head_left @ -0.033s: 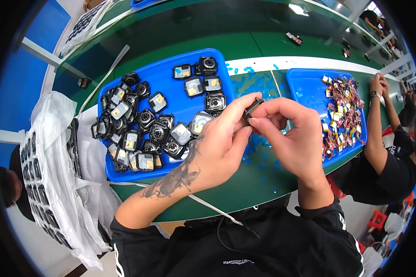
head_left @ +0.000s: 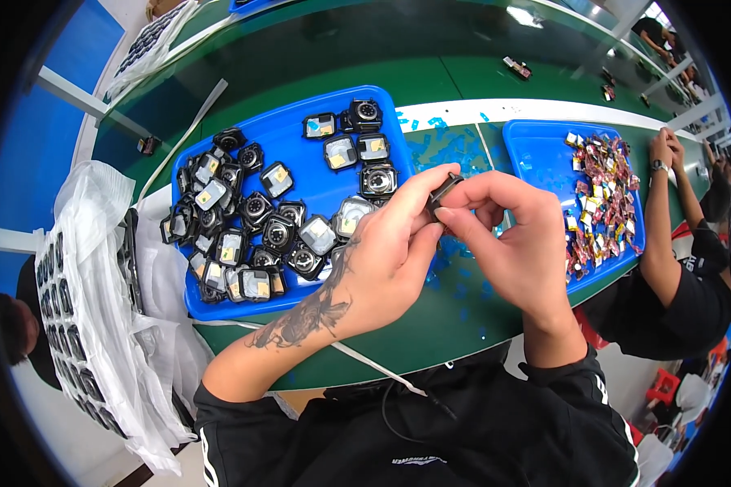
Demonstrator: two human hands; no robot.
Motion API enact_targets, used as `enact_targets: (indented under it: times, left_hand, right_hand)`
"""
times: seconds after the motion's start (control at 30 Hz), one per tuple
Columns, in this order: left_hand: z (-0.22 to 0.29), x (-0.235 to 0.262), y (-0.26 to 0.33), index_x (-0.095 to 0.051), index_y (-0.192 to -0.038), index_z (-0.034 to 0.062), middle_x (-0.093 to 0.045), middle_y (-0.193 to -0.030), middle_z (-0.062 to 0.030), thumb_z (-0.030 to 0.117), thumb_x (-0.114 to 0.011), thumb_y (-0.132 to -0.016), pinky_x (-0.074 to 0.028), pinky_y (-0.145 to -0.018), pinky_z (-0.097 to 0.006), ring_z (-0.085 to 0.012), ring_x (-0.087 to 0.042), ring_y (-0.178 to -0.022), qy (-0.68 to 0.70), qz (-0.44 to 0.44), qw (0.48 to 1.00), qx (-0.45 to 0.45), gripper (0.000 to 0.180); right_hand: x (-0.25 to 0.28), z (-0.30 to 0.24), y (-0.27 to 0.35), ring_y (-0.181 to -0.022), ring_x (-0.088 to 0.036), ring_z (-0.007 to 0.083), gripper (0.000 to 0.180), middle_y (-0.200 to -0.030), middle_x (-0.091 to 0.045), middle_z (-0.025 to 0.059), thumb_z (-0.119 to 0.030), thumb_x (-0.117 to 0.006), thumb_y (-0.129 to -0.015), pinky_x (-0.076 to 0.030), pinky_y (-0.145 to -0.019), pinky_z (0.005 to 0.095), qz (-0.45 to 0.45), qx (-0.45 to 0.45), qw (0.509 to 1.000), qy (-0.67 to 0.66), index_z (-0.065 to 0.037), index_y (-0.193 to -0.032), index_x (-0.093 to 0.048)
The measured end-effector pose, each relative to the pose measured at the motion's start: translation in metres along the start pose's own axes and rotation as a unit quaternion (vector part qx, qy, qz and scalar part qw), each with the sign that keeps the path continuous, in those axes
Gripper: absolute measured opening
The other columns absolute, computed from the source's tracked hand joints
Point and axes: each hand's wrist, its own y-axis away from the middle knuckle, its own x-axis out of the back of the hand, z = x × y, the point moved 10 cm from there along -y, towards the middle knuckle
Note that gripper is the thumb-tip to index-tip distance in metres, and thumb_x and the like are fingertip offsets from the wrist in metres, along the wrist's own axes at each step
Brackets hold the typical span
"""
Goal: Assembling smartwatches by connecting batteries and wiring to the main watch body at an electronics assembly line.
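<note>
Both my hands meet over the table's middle around a black smartwatch case [head_left: 444, 191], tilted and seen nearly edge-on. My left hand [head_left: 398, 235] grips it between thumb and fingers from the left. From the right, my right hand [head_left: 515, 231] pinches its edge, thumb and index finger pressed against it; the other fingers are curled. Whatever lies between the fingertips is too small or covered to make out. Left of my hands is a blue tray [head_left: 300, 195] with many watch cases, some showing round sensor backs, others pale inner faces with yellowish patches. My left wrist hides its near right corner.
A second blue tray [head_left: 536, 154] to the right holds a heap of small reddish and white parts [head_left: 605, 195]. Small blue film pieces [head_left: 442, 150] are scattered on the green table [head_left: 414, 349]. White-wrapped stacked trays [head_left: 114, 316] stand at left. A co-worker's arm [head_left: 664, 243] reaches in at right.
</note>
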Motion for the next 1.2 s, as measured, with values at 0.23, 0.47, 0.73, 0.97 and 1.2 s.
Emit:
enact_targets:
  times: [0.23, 0.47, 0.73, 0.97, 1.2]
  left_hand:
    - [-0.009, -0.002, 0.002, -0.034, -0.143, -0.0038, -0.052, -0.127, -0.0141, -0.011, -0.041, -0.094, -0.044, -0.095, -0.027, -0.0136, -0.056, -0.111, -0.023, -0.016, 0.995, 0.094, 0.05]
    - [0.007, -0.004, -0.003, -0.028, -0.145, -0.0015, -0.052, -0.127, -0.0163, -0.007, -0.044, -0.095, -0.046, -0.097, -0.032, -0.018, -0.056, -0.114, 0.168, 0.043, 0.985, 0.001, 0.052]
    - [0.013, 0.007, 0.0, -0.041, -0.132, -0.0012, -0.053, -0.122, -0.0121, -0.006, -0.043, -0.095, -0.045, -0.098, -0.03, -0.0151, -0.054, -0.115, -0.006, 0.009, 0.999, -0.037, 0.037]
    - [0.046, 0.0, 0.005, -0.056, -0.116, -0.0016, -0.056, -0.124, -0.0196, -0.01, -0.063, -0.082, -0.057, -0.089, -0.032, -0.0253, -0.064, -0.109, -0.25, 0.021, 0.958, -0.135, 0.036]
    - [0.054, -0.004, 0.007, -0.061, -0.105, -0.0018, -0.064, -0.109, -0.0182, -0.008, -0.065, -0.083, -0.056, -0.082, -0.031, -0.0241, -0.068, -0.098, -0.345, 0.013, 0.922, -0.175, 0.023]
  right_hand:
    - [0.005, -0.003, -0.001, -0.048, -0.044, 0.0076, 0.019, -0.058, -0.051, 0.0015, -0.002, -0.075, -0.075, -0.036, -0.046, 0.0239, 0.007, 0.015, 1.0, 0.015, -0.003, -0.074, -0.056]
    - [0.017, 0.02, 0.002, -0.07, -0.049, 0.0051, 0.019, -0.076, -0.052, -0.0019, -0.002, -0.076, -0.078, -0.043, -0.062, 0.022, 0.028, -0.028, 0.981, -0.19, -0.004, -0.08, -0.057]
    - [0.008, 0.023, 0.022, -0.083, -0.063, 0.0078, 0.008, -0.09, -0.063, 0.0049, 0.006, -0.066, -0.086, -0.055, -0.069, 0.0189, -0.003, -0.09, 0.957, -0.275, 0.003, -0.092, -0.062]
    - [0.004, 0.031, 0.024, -0.075, -0.061, 0.008, 0.009, -0.088, -0.064, 0.0054, 0.003, -0.066, -0.086, -0.05, -0.064, 0.0206, -0.04, -0.093, 0.945, -0.311, 0.004, -0.095, -0.062]
    - [-0.004, 0.032, 0.023, -0.083, -0.059, 0.0076, 0.01, -0.097, -0.062, 0.0023, -0.004, -0.067, -0.088, -0.049, -0.067, 0.0205, -0.092, -0.133, 0.886, -0.434, 0.001, -0.096, -0.062]
